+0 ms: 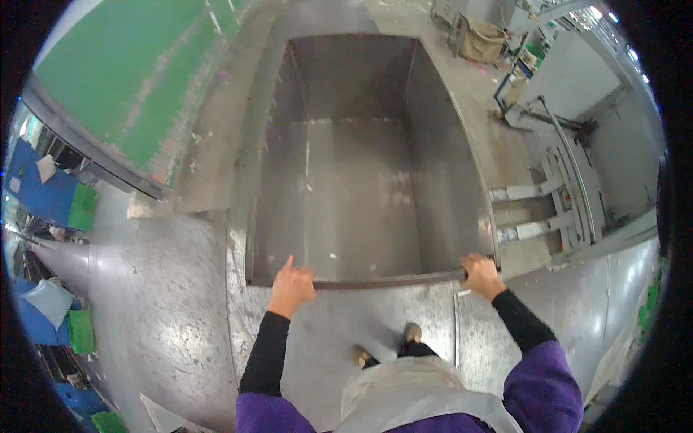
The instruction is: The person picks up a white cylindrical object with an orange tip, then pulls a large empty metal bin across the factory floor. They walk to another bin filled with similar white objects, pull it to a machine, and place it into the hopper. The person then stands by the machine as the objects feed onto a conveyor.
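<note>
A large, deep grey metal bin (361, 166) with a rectangular opening stands in front of me, and no load shows inside it. My left hand (291, 288) is closed over the near rim close to the left corner, its thumb pointing up. Near the right corner, my right hand (481, 276) has its fingers curled over the same rim (390, 281). Both arms reach forward from my body, in black cuffs and purple sleeves.
Metal plates (159, 289) cover the floor around my feet. To the right stands a pallet jack (556, 209) with its forks toward the bin. Blue and green crates (54, 187) sit at the far left, and a brown sack (481, 41) hangs at the back right.
</note>
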The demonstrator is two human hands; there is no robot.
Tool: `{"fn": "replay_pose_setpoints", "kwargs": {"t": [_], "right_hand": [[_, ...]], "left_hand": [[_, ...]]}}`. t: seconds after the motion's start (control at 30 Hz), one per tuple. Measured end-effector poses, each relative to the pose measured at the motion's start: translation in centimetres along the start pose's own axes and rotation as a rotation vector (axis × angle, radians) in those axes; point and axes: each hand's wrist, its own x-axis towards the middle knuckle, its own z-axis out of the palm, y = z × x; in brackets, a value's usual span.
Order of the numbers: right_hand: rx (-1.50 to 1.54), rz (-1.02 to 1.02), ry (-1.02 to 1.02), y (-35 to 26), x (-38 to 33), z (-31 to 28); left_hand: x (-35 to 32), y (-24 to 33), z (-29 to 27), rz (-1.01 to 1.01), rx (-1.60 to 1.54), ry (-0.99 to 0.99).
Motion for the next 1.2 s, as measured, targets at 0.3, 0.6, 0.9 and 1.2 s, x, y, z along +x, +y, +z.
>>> {"fn": "replay_pose_setpoints", "kwargs": {"t": [0.3,0.6,0.9,1.2], "right_hand": [[-0.093,0.035,-0.047,4.1,8.0,0.4],[0.003,-0.091,-0.016,10.9,22.6,-1.1],[0.094,-0.107,0.002,20.6,40.4,-3.6],[0.109,-0.081,-0.091,30.0,59.1,-6.2]], "left_hand": [[6.9,-2.1,-0.7,-0.123,-0.038,-0.135],[20.7,-5.6,-1.0,-0.258,0.100,-0.259],[38.0,-8.9,-0.9,-0.329,0.100,-0.366],[54.0,-14.4,0.0,-0.365,0.088,-0.381]]}}
